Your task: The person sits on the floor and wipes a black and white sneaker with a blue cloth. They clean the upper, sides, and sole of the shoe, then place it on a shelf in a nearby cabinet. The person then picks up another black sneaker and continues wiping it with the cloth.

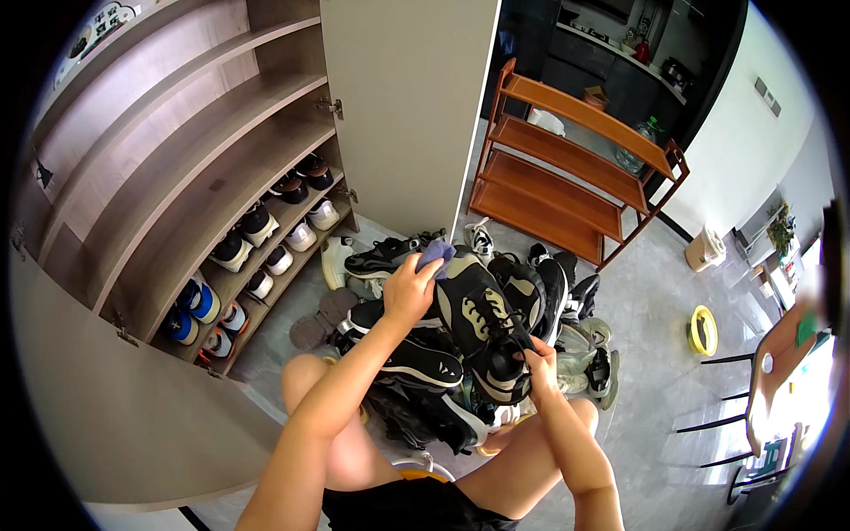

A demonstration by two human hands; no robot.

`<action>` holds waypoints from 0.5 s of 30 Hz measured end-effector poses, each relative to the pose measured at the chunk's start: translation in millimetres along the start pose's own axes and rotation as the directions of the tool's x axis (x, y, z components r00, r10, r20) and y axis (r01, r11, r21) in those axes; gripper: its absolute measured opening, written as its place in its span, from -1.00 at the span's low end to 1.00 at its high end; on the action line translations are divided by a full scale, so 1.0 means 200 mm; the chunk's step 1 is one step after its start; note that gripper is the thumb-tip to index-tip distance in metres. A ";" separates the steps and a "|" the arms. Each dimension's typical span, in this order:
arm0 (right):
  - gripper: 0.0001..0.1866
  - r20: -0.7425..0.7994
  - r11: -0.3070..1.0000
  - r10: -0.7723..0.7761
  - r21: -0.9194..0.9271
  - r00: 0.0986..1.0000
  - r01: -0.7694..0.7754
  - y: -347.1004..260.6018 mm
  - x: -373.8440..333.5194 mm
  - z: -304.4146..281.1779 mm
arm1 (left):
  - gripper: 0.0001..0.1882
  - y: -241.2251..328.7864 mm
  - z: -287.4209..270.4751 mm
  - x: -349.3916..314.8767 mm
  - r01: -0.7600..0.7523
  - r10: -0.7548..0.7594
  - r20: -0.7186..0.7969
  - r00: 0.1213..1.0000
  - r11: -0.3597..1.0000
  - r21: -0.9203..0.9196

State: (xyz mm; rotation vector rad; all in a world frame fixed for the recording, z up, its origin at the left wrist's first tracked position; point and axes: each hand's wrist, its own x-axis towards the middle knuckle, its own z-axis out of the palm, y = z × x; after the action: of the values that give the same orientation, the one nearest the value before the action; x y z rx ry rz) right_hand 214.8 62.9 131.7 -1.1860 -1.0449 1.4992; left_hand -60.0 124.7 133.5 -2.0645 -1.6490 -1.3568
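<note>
A black sneaker with beige laces (479, 305) is held up over a heap of shoes, its toe pointing away from me. My right hand (538, 366) is closed on the sneaker's collar near the heel. By the toe, my left hand (410, 290) pinches a folded purple-grey cloth (437, 257), which touches or nearly touches the shoe; I cannot tell which. Under and around the sneaker lie several other shoes, among them a black shoe (416, 361) below my left forearm and a pale pair (575, 376) to the right. Part of the heap is hidden by my arms.
An open wooden shoe cabinet (204, 190) stands at the left, with several pairs on its lower shelves and its door (403, 115) swung out. A brown shoe rack (567, 164) stands beyond the heap. Rightward are a bin (706, 249), a yellow basin (702, 331) and a table (768, 376).
</note>
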 end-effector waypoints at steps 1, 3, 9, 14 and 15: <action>-0.59 -0.004 1.000 -0.004 0.006 1.000 0.004 0.00 0.01 0.00 | -0.64 0.02 0.00 -0.02 0.028 -0.027 0.038 0.999 1.000 -0.010; -0.59 -0.044 0.998 -0.001 0.068 0.999 0.004 0.02 0.02 -0.01 | -0.62 0.11 0.00 -0.08 0.014 -0.006 0.117 0.993 0.998 -0.061; -0.64 -0.122 0.995 0.038 0.101 0.992 -0.025 0.04 0.04 -0.06 | -0.55 0.43 -0.08 -0.22 -0.248 0.351 0.210 0.912 0.882 -0.400; -0.58 -0.032 0.999 -0.012 -0.044 0.999 0.011 0.06 0.00 -0.06 | -0.57 0.24 -0.06 -0.10 -0.230 0.247 0.186 0.951 0.967 -0.105; -0.58 0.029 0.994 -0.034 -0.098 0.999 0.036 0.04 -0.01 -0.04 | -0.57 0.16 -0.06 -0.06 -0.146 0.153 0.120 0.981 0.987 -0.064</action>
State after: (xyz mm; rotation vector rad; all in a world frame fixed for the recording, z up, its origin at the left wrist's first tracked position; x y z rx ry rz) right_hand 221.4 60.0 123.2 -1.2123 -1.1639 1.4542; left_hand -38.1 96.9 144.2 -2.2962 -1.4813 -1.2619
